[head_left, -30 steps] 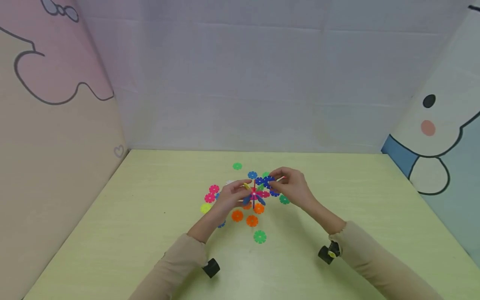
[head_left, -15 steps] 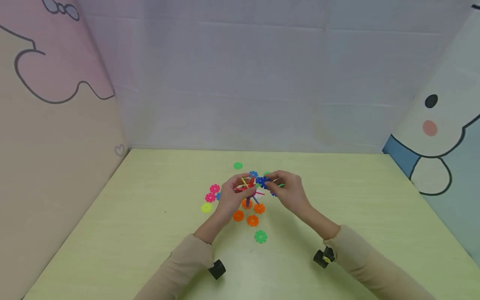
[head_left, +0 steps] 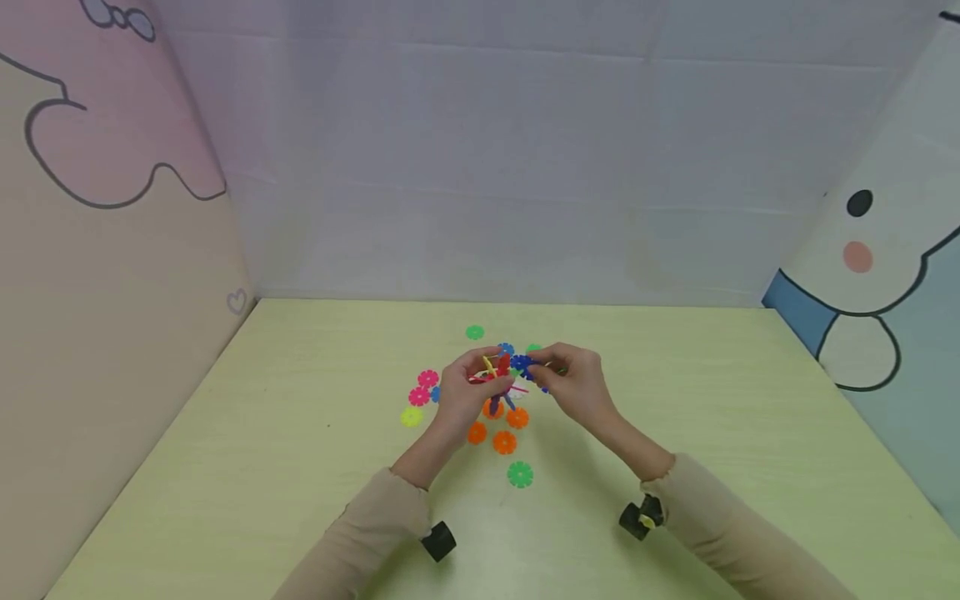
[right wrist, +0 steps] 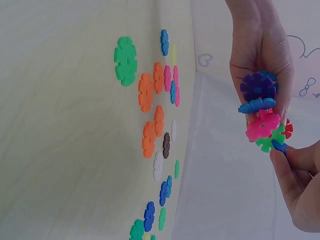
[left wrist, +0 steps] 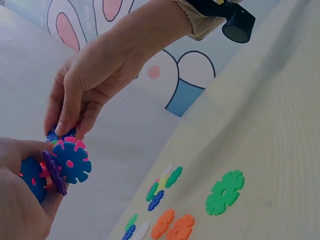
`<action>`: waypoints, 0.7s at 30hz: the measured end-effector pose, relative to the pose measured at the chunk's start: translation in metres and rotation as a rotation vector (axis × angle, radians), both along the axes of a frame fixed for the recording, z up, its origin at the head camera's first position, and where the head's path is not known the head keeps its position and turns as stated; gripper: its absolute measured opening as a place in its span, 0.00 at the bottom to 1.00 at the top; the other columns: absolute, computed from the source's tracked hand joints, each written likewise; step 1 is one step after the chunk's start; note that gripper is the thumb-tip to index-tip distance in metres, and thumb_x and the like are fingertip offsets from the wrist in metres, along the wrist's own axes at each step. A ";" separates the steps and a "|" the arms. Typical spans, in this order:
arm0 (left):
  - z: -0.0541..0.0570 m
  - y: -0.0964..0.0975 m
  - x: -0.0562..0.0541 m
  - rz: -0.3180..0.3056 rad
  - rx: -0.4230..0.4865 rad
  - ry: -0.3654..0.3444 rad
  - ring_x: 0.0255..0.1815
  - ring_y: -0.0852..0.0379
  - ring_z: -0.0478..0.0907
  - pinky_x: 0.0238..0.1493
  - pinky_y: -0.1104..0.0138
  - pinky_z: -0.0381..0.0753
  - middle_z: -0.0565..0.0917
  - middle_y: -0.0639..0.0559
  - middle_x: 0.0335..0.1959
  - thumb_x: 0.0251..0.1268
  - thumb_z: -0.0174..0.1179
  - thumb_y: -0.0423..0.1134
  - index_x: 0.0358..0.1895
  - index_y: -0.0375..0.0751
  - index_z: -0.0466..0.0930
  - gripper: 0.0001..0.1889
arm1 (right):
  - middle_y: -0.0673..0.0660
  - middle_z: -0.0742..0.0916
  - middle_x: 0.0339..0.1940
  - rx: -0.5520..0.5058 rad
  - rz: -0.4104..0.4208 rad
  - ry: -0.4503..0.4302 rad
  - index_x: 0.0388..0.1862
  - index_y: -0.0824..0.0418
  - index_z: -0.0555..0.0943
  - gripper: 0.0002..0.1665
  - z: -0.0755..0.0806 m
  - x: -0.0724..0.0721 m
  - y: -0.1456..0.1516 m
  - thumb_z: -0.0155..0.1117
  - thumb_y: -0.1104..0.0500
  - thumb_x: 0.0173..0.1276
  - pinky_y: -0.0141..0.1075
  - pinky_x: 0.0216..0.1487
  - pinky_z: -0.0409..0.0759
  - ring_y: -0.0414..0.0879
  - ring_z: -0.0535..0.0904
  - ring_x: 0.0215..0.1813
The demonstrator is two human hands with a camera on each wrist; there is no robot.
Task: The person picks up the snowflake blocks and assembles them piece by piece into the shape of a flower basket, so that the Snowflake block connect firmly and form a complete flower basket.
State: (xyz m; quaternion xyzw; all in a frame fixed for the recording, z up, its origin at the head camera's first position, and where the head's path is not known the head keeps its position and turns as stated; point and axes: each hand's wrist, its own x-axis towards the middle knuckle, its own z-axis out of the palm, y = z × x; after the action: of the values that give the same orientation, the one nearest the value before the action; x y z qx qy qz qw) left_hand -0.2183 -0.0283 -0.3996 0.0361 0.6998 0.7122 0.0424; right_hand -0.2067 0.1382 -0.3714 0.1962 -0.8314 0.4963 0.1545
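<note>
Blue notched plastic disc (right wrist: 278, 146) at edge of multicoloured cluster of interlocked plastic discs (right wrist: 263, 127)

Left hand (head_left: 462, 392) grips the cluster between thumb and fingers above the pale yellow tabletop (head_left: 300, 500), apparently to steady it with one side exposed. Right hand (head_left: 577, 379) pinches the blue disc, presumably to control its angle. Whether slots engage cannot be told. Loose orange flower-shaped discs (head_left: 505, 442) lie flat below, seemingly kept within reach.

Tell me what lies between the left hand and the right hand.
A cluster of joined flower-shaped discs, gripped by the left hand, then a blue disc pinched by the right hand; the right wrist view shows it.
</note>
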 end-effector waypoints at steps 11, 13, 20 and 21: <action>0.000 0.000 0.001 -0.026 0.018 0.002 0.33 0.56 0.79 0.35 0.69 0.81 0.77 0.45 0.42 0.53 0.64 0.32 0.52 0.40 0.77 0.20 | 0.65 0.85 0.27 -0.036 0.040 -0.179 0.35 0.75 0.81 0.07 0.007 0.001 0.004 0.62 0.72 0.57 0.32 0.28 0.81 0.50 0.82 0.24; 0.000 0.000 0.002 -0.027 0.009 0.004 0.32 0.57 0.79 0.35 0.70 0.81 0.77 0.45 0.42 0.53 0.64 0.31 0.51 0.41 0.77 0.20 | 0.67 0.85 0.28 -0.045 0.053 -0.198 0.35 0.76 0.81 0.07 0.010 0.002 0.003 0.62 0.73 0.57 0.34 0.29 0.82 0.50 0.82 0.25; 0.001 0.002 0.001 0.002 -0.019 -0.009 0.35 0.54 0.78 0.35 0.70 0.80 0.77 0.46 0.43 0.51 0.65 0.31 0.49 0.43 0.78 0.19 | 0.67 0.85 0.29 -0.103 0.034 -0.241 0.35 0.75 0.81 0.07 -0.004 -0.007 0.006 0.62 0.72 0.57 0.33 0.29 0.82 0.53 0.82 0.25; 0.002 0.002 0.001 0.011 -0.027 -0.014 0.37 0.53 0.77 0.35 0.69 0.80 0.76 0.46 0.44 0.51 0.65 0.31 0.50 0.43 0.78 0.19 | 0.67 0.85 0.30 -0.116 0.022 -0.241 0.35 0.75 0.81 0.07 -0.004 -0.007 0.005 0.63 0.71 0.57 0.32 0.30 0.82 0.53 0.83 0.26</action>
State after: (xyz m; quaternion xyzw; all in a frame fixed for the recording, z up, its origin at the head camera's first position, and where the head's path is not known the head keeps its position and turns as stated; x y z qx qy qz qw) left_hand -0.2173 -0.0261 -0.3975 0.0265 0.7091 0.7033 0.0438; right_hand -0.2134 0.1436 -0.3759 0.1350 -0.8117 0.5652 0.0593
